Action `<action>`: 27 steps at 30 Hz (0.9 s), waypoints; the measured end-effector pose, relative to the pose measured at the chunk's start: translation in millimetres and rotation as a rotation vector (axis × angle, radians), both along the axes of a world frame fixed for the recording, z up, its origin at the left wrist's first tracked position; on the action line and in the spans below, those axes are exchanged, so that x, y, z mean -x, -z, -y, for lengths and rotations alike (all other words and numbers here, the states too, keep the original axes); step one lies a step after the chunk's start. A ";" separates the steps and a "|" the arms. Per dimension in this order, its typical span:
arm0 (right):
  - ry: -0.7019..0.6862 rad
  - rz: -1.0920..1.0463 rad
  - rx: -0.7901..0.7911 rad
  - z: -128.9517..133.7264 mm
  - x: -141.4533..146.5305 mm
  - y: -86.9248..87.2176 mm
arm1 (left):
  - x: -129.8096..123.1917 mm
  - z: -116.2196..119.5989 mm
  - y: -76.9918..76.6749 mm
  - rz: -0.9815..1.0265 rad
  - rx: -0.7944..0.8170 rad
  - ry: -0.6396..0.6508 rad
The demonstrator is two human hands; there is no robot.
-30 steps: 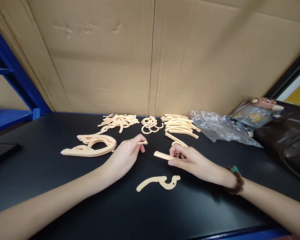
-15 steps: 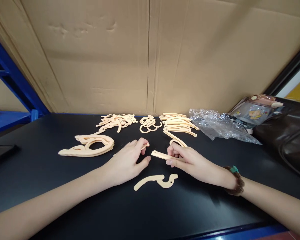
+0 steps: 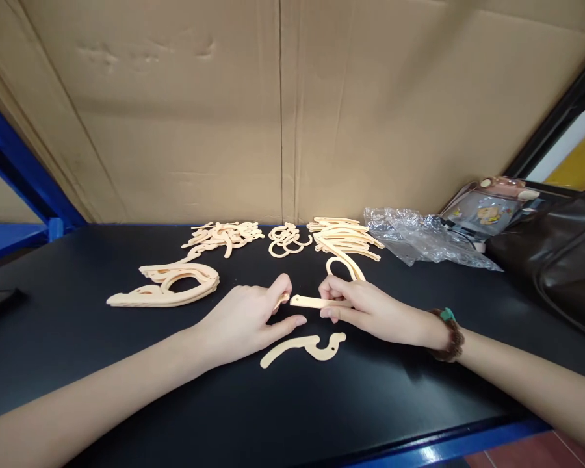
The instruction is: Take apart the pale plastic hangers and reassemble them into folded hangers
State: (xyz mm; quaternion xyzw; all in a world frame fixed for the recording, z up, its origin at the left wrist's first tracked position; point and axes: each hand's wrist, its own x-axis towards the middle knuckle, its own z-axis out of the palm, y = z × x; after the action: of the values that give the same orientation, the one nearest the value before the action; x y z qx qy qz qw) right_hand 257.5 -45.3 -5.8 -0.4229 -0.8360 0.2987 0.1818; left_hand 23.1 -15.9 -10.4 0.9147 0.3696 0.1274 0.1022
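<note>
My right hand (image 3: 370,311) pinches a flat beige plastic hanger arm (image 3: 308,302) between thumb and fingers; its holed end points left. My left hand (image 3: 253,317) has its fingers curled on another beige hanger piece (image 3: 283,299). Only the tip of that piece shows; the rest is hidden by the hand. The left thumb stretches out below it. A narrow gap separates the two held ends. On the black table just below my hands lies a beige hook-shaped hanger part (image 3: 302,346). Behind my right hand rests a ring-like hook with an arm (image 3: 344,260).
A stack of folded beige hangers (image 3: 163,300) lies at left. Along the back are a pile of small parts (image 3: 229,235), several curved hooks (image 3: 286,239) and a heap of hanger arms (image 3: 344,235). Clear plastic bags (image 3: 419,237) and a dark brown bag (image 3: 550,253) occupy the right.
The hanger arm in my right hand has turned more level, and its end is nearer the left-hand piece. My left index finger has risen and the thumb has reached right. The view has shifted slightly.
</note>
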 end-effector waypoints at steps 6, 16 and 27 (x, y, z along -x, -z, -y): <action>-0.012 -0.011 0.001 3.8 3.0 1.1 | 1.2 0.3 1.6 -0.017 -0.015 0.072; -0.018 -0.033 0.010 5.2 4.5 2.2 | 2.3 1.2 0.5 -0.129 -0.049 0.120; -0.014 0.011 -0.084 4.4 3.4 4.7 | 3.1 4.7 -4.6 -0.156 -0.046 0.145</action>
State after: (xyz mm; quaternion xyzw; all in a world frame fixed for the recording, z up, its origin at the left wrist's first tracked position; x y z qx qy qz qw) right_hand 254.2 -49.8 -10.6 -0.4106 -0.8517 0.2624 0.1926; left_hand 20.0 -20.5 -5.8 0.9484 0.3060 0.0565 0.0613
